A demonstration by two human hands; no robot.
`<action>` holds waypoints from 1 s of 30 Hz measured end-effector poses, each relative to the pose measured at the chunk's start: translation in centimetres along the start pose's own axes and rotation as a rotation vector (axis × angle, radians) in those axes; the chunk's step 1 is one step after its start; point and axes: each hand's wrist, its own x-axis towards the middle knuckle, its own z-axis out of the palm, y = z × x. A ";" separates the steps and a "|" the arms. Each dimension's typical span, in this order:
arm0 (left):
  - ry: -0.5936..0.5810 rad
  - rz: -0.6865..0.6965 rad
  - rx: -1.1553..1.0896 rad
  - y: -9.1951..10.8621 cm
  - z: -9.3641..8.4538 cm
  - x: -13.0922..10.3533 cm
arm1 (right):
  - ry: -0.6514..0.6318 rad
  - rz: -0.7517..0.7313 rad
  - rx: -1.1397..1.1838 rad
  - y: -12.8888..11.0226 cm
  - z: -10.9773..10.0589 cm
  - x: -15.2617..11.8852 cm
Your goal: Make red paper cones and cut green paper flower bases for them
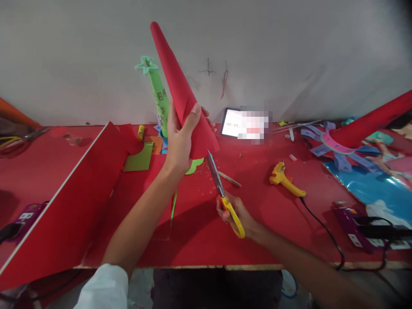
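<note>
My left hand (183, 133) is wrapped round a red paper cone (175, 77), its narrow tip pointing up and left and its wide end low. In my right hand (236, 212) is a pair of scissors (219, 180) with yellow and orange handles. The scissors point up, and their blade tips meet the lower edge of the cone near its right corner. Whether the blades are apart is hard to see. Beneath the cone, a light green scalloped paper piece (195, 166) lies on the red table (199, 240), partly hidden by my left hand.
A yellow glue gun (286, 178) with a black cord lies right. Behind my left hand stands a green paper cone (159, 92) topped with a star. A tablet (231, 123) leans at the wall. A red board (74, 193) rises left; purple power strips (350, 227) sit at the sides.
</note>
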 end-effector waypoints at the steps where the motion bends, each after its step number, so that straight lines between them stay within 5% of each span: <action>1: 0.004 -0.007 0.013 0.0 0.0 -0.1 | 0.002 -0.007 0.018 -0.1 0.0 0.0; 14: 0.009 0.046 0.131 -1.0 -0.2 0.1 | 0.040 0.006 0.099 -1.2 0.0 0.1; 30: 0.001 -0.006 -0.023 -0.2 0.4 -0.6 | 0.074 0.104 0.188 -0.3 0.2 -0.3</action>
